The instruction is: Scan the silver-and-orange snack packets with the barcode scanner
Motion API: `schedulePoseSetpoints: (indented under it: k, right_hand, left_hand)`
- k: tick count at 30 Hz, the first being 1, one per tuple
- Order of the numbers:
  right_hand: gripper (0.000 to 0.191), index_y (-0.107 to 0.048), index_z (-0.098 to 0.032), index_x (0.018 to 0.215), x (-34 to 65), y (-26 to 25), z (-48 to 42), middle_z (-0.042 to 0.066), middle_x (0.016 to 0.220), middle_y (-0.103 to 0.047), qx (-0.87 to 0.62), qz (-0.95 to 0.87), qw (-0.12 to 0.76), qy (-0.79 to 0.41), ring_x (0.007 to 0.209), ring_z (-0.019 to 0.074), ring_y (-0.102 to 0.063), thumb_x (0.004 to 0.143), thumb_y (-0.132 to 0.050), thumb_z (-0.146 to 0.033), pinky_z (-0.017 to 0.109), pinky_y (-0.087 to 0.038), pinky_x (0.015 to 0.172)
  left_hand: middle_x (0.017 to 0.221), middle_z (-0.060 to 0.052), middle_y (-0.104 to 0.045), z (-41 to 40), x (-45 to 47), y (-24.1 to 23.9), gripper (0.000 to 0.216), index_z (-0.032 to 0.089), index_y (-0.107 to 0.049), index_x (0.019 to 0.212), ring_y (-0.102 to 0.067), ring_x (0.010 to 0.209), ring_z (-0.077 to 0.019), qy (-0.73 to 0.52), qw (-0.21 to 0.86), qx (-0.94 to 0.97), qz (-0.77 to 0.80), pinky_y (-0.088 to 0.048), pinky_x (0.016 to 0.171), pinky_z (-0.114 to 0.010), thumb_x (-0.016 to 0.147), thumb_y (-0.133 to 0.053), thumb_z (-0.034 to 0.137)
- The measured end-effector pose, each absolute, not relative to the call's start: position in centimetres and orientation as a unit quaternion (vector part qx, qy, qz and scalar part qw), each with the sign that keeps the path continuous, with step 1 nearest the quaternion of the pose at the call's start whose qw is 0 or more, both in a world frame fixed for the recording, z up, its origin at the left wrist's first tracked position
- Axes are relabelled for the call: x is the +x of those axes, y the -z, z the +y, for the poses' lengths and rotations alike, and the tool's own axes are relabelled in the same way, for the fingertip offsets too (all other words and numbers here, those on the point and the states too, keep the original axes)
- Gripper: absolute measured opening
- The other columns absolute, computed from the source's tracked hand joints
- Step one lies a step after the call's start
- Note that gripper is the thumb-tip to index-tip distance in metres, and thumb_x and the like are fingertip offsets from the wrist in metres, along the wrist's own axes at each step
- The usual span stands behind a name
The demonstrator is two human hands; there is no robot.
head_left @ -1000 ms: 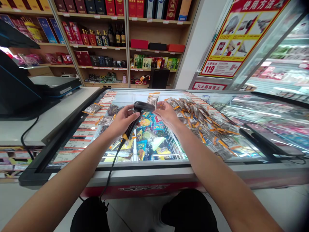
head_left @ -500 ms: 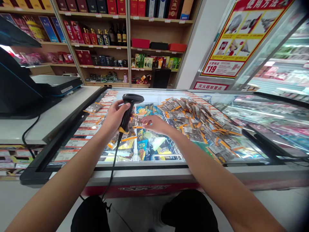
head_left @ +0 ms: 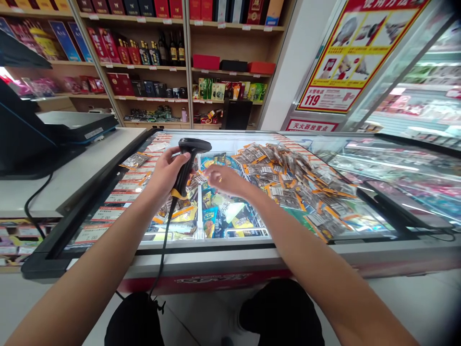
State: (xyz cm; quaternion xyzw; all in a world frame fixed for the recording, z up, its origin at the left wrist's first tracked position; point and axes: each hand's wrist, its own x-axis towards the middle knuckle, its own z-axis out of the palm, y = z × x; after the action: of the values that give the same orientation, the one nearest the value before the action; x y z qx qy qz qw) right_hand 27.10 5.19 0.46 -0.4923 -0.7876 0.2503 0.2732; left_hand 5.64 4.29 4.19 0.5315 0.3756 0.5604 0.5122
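Note:
My left hand (head_left: 167, 170) is wrapped round the handle of a black barcode scanner (head_left: 187, 166), held upright over the chest freezer (head_left: 230, 247). Its black cable hangs down past the freezer's front edge. Just right of the scanner, my right hand (head_left: 225, 180) has its fingers curled together, slightly blurred. A small snack packet (head_left: 197, 179) with an orange edge shows at those fingertips, partly behind the scanner. Similar packets (head_left: 180, 211) lie below the scanner. A large heap of brown packets with orange edges (head_left: 288, 173) spreads over the glass to the right.
A single packet (head_left: 135, 160) lies on the price labels (head_left: 104, 216) at the left. Colourful frozen packs (head_left: 230, 211) show inside the freezer. A white counter (head_left: 46, 192) with a dark machine (head_left: 25, 125) stands left. Stocked shelves (head_left: 154, 69) rise behind.
My right hand has shifted a little left and up with the packet, towards the scanner. The scanner stays in my left hand. The whole view has moved slightly.

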Motion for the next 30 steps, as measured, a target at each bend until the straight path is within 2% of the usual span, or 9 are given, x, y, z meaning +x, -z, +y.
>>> schedulePoseSetpoints:
  k: [2,5,8,11,14,16,20,23,30]
  right_hand:
    - [0.012,-0.073,-0.023,0.102,29.8,-1.4,5.6,0.011,0.104,-0.075,-0.6,-0.726,0.306,-0.137,0.099,0.0312,-0.07,0.092,-0.069,-0.027,0.048,-0.054,0.094]
    - [0.026,-0.074,-0.016,0.1,34.3,-2.1,6.2,0.023,0.121,-0.067,-0.736,-0.605,0.303,0.025,0.131,0.0473,-0.054,0.085,-0.078,-0.037,0.065,-0.038,0.111]
    - [0.04,-0.074,-0.014,0.098,38.0,-1.6,7.0,0.031,0.139,-0.056,-0.821,-0.519,0.236,0.023,0.139,0.0569,-0.043,0.079,-0.083,-0.048,0.078,-0.031,0.108]
    - [0.038,-0.075,-0.018,0.1,39.4,-0.7,7.9,0.027,0.132,-0.062,-0.798,-0.559,0.223,-0.029,0.127,0.0488,-0.058,0.075,-0.087,-0.044,0.07,-0.041,0.105]
    - [0.048,-0.075,-0.019,0.114,38.6,-0.7,8.0,0.02,0.122,-0.069,-0.73,-0.635,0.253,-0.02,0.123,0.0416,-0.061,0.069,-0.09,-0.028,0.058,-0.045,0.107]
    - [0.052,-0.074,-0.018,0.121,37.4,-1.2,7.7,0.017,0.121,-0.071,-0.678,-0.673,0.294,-0.022,0.124,0.0377,-0.062,0.07,-0.087,-0.019,0.053,-0.046,0.109]
    - [0.04,-0.074,-0.019,0.117,35.3,-2.7,6.8,0.011,0.123,-0.073,-0.589,-0.696,0.396,-0.108,0.117,0.0293,-0.067,0.077,-0.079,-0.017,0.046,-0.049,0.107]
    - [0.038,-0.075,-0.019,0.117,34.7,-3.5,6.3,0.009,0.125,-0.073,-0.553,-0.698,0.431,-0.145,0.122,0.0285,-0.066,0.08,-0.077,-0.019,0.043,-0.047,0.108]
    - [0.039,-0.075,-0.019,0.116,34.3,-3.6,6.1,0.01,0.125,-0.074,-0.562,-0.693,0.428,-0.148,0.121,0.0289,-0.066,0.077,-0.079,-0.018,0.045,-0.047,0.108]
  left_hand:
    - [0.083,-0.003,-0.071,4.3,5.6,-4.2,0.046,0.019,-0.06,0.111,-0.069,0.061,-0.0159,-0.558,0.512,0.533,0.378,-0.051,0.051,-0.024,0.076,-0.079,0.042]
    - [0.083,-0.003,-0.071,4.3,5.6,-4.2,0.048,0.018,-0.06,0.113,-0.07,0.062,-0.0165,-0.553,0.514,0.531,0.385,-0.051,0.051,-0.024,0.076,-0.079,0.042]
    - [0.084,-0.003,-0.072,4.1,5.6,-4.2,0.049,0.018,-0.06,0.114,-0.07,0.062,-0.0166,-0.543,0.522,0.536,0.382,-0.051,0.05,-0.024,0.075,-0.079,0.039]
    - [0.085,-0.003,-0.072,3.9,5.6,-4.2,0.047,0.018,-0.061,0.114,-0.07,0.061,-0.0158,-0.518,0.527,0.565,0.367,-0.05,0.05,-0.023,0.076,-0.079,0.039]
    - [0.081,-0.002,-0.07,3.7,5.5,-4.2,0.047,0.018,-0.062,0.116,-0.069,0.06,-0.0161,-0.487,0.536,0.596,0.347,-0.05,0.051,-0.023,0.078,-0.079,0.041]
    - [0.08,-0.001,-0.069,3.6,5.5,-4.1,0.048,0.018,-0.063,0.117,-0.07,0.061,-0.0165,-0.466,0.545,0.615,0.329,-0.05,0.051,-0.024,0.079,-0.079,0.042]
    - [0.086,-0.001,-0.068,3.6,5.3,-3.7,0.046,0.02,-0.062,0.116,-0.071,0.063,-0.0171,-0.411,0.561,0.656,0.293,-0.053,0.055,-0.025,0.081,-0.08,0.043]
    - [0.09,-0.002,-0.068,3.5,5.3,-3.5,0.043,0.019,-0.062,0.116,-0.071,0.064,-0.0159,-0.371,0.573,0.678,0.272,-0.054,0.058,-0.026,0.083,-0.079,0.04]
    - [0.095,-0.003,-0.069,3.2,5.2,-3.7,0.044,0.02,-0.061,0.122,-0.066,0.066,-0.0131,-0.341,0.561,0.71,0.257,-0.055,0.063,-0.027,0.085,-0.078,0.038]
